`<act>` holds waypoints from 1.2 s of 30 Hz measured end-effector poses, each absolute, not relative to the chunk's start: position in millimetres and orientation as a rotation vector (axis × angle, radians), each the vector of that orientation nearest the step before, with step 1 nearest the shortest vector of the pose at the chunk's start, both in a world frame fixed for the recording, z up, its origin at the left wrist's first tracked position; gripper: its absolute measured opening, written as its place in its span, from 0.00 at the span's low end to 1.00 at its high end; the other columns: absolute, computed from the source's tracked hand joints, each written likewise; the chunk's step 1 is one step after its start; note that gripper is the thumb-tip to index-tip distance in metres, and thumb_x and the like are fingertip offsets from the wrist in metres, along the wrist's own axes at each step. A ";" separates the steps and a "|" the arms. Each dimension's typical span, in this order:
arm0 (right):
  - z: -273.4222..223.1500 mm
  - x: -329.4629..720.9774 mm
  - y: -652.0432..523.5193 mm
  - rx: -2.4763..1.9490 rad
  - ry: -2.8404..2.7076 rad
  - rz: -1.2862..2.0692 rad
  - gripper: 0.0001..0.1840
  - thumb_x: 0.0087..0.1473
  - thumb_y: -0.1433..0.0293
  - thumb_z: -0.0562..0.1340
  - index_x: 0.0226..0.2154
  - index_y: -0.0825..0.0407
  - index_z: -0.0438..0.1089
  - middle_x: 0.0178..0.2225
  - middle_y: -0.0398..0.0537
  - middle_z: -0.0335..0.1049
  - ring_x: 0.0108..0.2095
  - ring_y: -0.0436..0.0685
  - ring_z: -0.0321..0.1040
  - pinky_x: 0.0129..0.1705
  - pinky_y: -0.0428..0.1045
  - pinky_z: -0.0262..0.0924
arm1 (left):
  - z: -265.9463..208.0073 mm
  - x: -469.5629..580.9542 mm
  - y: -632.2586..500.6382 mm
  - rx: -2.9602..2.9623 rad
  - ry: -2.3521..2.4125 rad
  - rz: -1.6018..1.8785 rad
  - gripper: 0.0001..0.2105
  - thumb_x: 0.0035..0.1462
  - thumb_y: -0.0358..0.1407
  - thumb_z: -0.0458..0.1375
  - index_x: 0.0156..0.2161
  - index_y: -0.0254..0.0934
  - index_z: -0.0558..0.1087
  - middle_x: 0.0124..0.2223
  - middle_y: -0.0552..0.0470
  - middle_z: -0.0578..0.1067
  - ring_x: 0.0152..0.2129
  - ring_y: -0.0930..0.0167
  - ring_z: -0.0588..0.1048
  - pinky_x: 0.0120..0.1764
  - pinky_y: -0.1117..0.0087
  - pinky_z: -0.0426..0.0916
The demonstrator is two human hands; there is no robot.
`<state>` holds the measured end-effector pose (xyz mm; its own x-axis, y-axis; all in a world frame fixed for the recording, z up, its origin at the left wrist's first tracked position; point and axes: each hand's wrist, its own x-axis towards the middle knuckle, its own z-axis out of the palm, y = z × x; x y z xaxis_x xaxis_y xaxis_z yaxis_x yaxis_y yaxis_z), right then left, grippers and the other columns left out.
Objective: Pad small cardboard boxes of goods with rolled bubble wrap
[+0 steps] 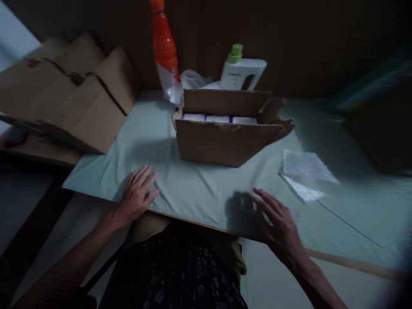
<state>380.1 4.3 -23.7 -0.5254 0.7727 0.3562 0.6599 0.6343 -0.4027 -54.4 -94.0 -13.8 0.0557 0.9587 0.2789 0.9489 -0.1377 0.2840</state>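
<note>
My left hand (139, 192) rests on the light green cloth (199, 189) near the table's front edge, fingers spread and nothing in it. Over the cloth further right, my right hand (275, 216) is held with its fingers apart, empty, casting a dark shadow beside it. Beyond both hands stands an open cardboard box (212, 141) with its flaps up. Inside it the tops of several white packs (218, 119) with purple edges show; their lower parts are hidden. Neither hand touches the box.
A clear plastic bag (307, 174) lies to the right, with a thin dark strand (349, 223) near it. Behind the box are an orange bottle (165, 47) and a white jug (236, 73) with a green cap. Larger cardboard boxes (77, 103) stand at left; a dark box (383, 128) is at right.
</note>
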 end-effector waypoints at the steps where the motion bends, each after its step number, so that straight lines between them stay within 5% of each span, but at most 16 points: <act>1: -30.2 383.1 17.0 -1.157 -2.359 0.237 0.25 0.67 0.62 0.55 0.65 0.39 0.65 0.64 0.53 0.68 0.62 0.69 0.67 0.55 0.66 0.69 | -12.5 -71.6 -84.4 2.214 2.144 0.629 0.26 0.67 0.45 0.53 0.66 0.41 0.67 0.70 0.39 0.65 0.69 0.52 0.60 0.68 0.43 0.55; 5: -47.7 381.6 40.7 -1.256 -2.489 0.106 0.32 0.67 0.56 0.53 0.70 0.42 0.57 0.70 0.56 0.59 0.67 0.74 0.58 0.59 0.70 0.63 | -15.2 -125.0 -68.2 1.925 2.471 0.435 0.29 0.66 0.49 0.50 0.66 0.34 0.68 0.73 0.31 0.59 0.71 0.47 0.55 0.67 0.36 0.49; 11: -52.4 376.7 27.5 -1.236 -2.559 -0.001 0.35 0.69 0.54 0.48 0.74 0.41 0.46 0.72 0.55 0.53 0.70 0.74 0.52 0.64 0.71 0.55 | -28.2 -139.0 -107.9 1.555 2.716 0.255 0.33 0.67 0.51 0.46 0.71 0.36 0.61 0.74 0.31 0.54 0.72 0.40 0.49 0.62 0.23 0.41; 19: -48.5 375.0 25.0 -1.230 -2.597 0.018 0.38 0.70 0.55 0.47 0.76 0.40 0.36 0.73 0.56 0.49 0.71 0.75 0.49 0.64 0.72 0.54 | -30.5 -143.6 -148.8 1.424 2.806 0.253 0.34 0.67 0.53 0.47 0.71 0.35 0.60 0.74 0.31 0.53 0.71 0.38 0.48 0.64 0.26 0.42; 26: -46.8 375.8 18.2 -1.280 -2.630 -0.007 0.36 0.70 0.53 0.43 0.75 0.46 0.44 0.73 0.58 0.51 0.72 0.72 0.47 0.67 0.69 0.50 | -33.0 -138.3 -164.1 1.382 2.878 0.125 0.34 0.69 0.50 0.45 0.72 0.31 0.57 0.75 0.29 0.52 0.72 0.44 0.48 0.68 0.36 0.46; 33: -43.0 376.0 7.6 -1.321 -2.614 -0.013 0.35 0.71 0.53 0.40 0.70 0.51 0.56 0.72 0.59 0.53 0.73 0.69 0.45 0.69 0.67 0.47 | -17.2 -130.6 -162.5 1.390 2.901 0.124 0.30 0.69 0.50 0.47 0.67 0.32 0.65 0.71 0.27 0.61 0.69 0.41 0.57 0.63 0.24 0.42; 36: -39.8 374.0 6.8 -1.331 -2.620 -0.017 0.36 0.71 0.52 0.39 0.68 0.54 0.60 0.71 0.61 0.55 0.73 0.70 0.47 0.69 0.67 0.48 | -12.5 -111.1 -146.9 1.643 2.820 0.252 0.26 0.68 0.47 0.50 0.63 0.34 0.70 0.68 0.31 0.66 0.67 0.45 0.61 0.67 0.29 0.40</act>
